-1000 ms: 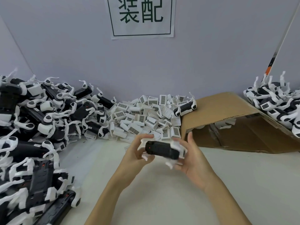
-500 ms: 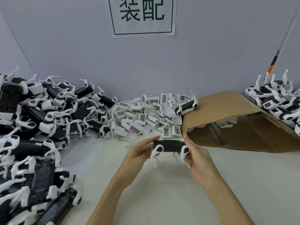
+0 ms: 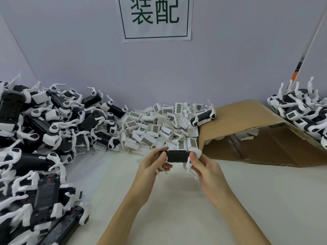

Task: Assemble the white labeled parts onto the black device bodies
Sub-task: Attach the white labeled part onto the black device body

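Black device body (image 3: 177, 156), seemingly light, rigid plastic, is pinched at its ends by left hand (image 3: 152, 163) and right hand (image 3: 206, 167) above the desk (image 3: 177, 206); thin white arms look fragile.

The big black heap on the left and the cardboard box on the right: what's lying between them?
In the head view, a pile of white labeled parts fills the gap between the heap and the box, with one black body on top.

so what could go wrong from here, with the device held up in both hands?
1. The black device is held above the table by its ends only; a slip of the left hand or right hand would probably drop it.
2. Its thin white arms hang under the right hand's fingers and might bend.
3. The pile of white labeled parts lies just behind; a reach could scatter it.
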Motion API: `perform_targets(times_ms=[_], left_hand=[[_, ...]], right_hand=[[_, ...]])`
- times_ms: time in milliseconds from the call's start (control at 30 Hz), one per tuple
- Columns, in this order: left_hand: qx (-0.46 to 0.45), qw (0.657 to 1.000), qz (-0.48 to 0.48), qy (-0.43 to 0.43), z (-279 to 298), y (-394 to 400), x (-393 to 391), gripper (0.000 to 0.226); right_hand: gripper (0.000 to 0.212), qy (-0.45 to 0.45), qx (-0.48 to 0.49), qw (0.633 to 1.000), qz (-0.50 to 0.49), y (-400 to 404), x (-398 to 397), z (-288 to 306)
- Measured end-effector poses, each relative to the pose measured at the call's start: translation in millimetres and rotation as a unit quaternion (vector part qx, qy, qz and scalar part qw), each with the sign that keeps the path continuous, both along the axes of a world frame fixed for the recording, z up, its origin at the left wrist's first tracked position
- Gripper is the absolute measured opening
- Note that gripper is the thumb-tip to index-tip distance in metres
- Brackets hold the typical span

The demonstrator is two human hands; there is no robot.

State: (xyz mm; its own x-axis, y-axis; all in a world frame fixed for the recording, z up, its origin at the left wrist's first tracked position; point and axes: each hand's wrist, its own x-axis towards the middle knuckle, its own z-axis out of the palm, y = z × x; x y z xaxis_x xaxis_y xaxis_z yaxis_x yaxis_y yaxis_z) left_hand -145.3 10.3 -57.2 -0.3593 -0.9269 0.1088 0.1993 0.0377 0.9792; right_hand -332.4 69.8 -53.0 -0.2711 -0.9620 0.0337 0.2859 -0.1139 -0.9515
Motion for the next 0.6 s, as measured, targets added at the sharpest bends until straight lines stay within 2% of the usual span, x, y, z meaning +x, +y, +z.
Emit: perform_targets(times_ms=[133,367,467,600], left_hand=[[-0.034,0.999,0.002,-0.010,1.0,1.4,2.9,0.045],[-0.046,0.997,-0.041,-0.049,3.1,-0.8,13.1,0.067],[-0.063,0.996,-0.033,-0.061,5.7,0.7,13.8,0.058],[-0.108,0.992,0.032,-0.056,6.4,4.4,7.7,0.039]], right_hand=[[0.049,0.012,-0.021,1.000,-0.003,-0.5,-1.1,-0.7],[0.047,-0.012,-0.056,0.997,0.043,-0.9,-2.0,0.3],[0.051,-0.017,-0.063,0.997,0.051,0.3,-9.4,0.0],[0.049,0.004,-0.070,0.996,0.058,0.5,-9.6,-1.9]])
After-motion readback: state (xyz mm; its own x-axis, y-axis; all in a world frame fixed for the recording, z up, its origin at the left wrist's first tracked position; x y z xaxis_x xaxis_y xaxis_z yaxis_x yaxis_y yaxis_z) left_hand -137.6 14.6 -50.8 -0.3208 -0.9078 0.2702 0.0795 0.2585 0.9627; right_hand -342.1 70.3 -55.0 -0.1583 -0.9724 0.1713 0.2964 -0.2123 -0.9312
